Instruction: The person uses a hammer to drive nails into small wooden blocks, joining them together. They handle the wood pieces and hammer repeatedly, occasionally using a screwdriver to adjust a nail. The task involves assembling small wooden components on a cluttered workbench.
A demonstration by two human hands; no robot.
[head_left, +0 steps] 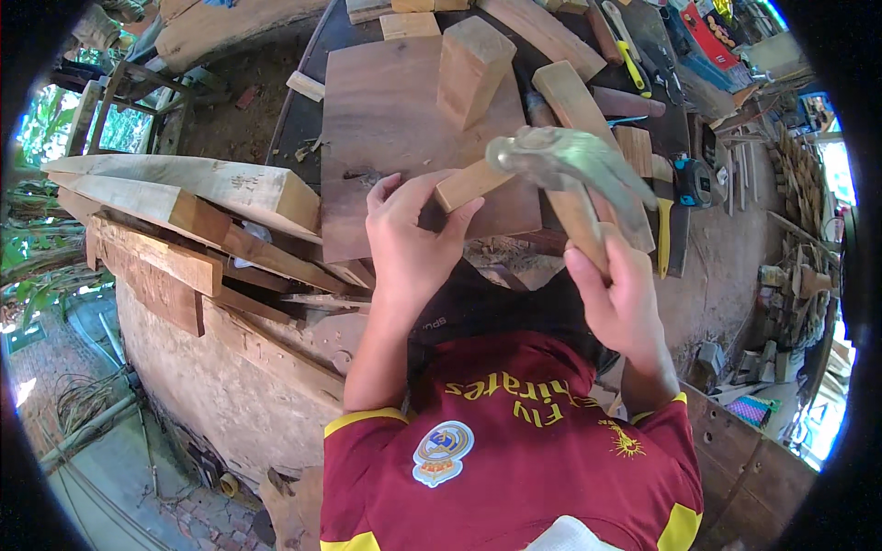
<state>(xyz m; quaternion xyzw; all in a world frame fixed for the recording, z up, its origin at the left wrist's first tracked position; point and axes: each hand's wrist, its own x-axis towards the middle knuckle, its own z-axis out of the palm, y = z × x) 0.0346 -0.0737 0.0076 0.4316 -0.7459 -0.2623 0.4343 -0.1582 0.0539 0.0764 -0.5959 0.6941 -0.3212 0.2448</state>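
My left hand [415, 231] is closed on a short wooden block [470, 186], gripping its near end between thumb and fingers. My right hand [617, 286] grips a claw hammer [574, 163] by its wooden handle. From this view the metal head overlaps the far right end of the block; whether the two touch I cannot tell. Below them lies a flat brown wooden board [367, 101]. A thicker squared block [473, 73] stands on that board beyond my hands. Another pale wooden piece [574, 101] lies to the right, partly behind the hammer head.
Long squared timbers [230, 193] are stacked to my left. Right of the board are a blue and black tape measure [693, 182], a yellow-handled tool [663, 234] and a yellow-and-black-handled tool [632, 64]. More wood pieces [409, 26] lie along the far side.
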